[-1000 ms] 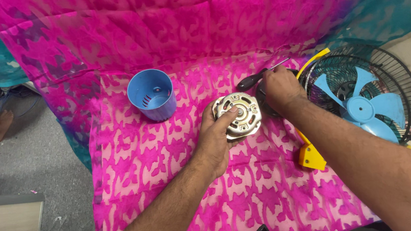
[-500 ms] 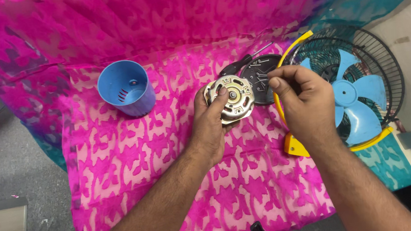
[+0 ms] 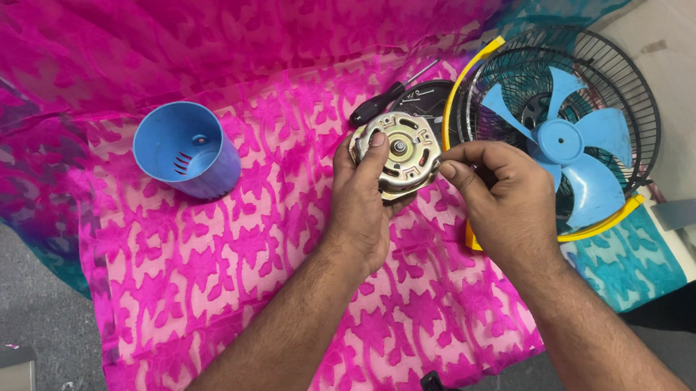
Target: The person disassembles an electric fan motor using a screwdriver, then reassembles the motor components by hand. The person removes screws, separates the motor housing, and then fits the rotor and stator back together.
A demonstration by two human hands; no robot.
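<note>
Pink patterned cloth (image 3: 204, 275) spread over the floor, carrying everything. Toward its left edge, a blue plastic cup (image 3: 186, 149) tipped on its side, mouth facing the camera. Near the right edge, a round metal fan motor (image 3: 401, 150), shaft pointing up, gripped by the left hand (image 3: 363, 202) with fingers curled round its left rim. Just right, touching the motor's rim, the right hand (image 3: 506, 198), fingertips pinched narrow; whether on anything small, cannot tell. Behind the motor, a black-handled screwdriver (image 3: 382, 100). Farthest right, a caged blue-bladed fan (image 3: 565, 130).
</note>
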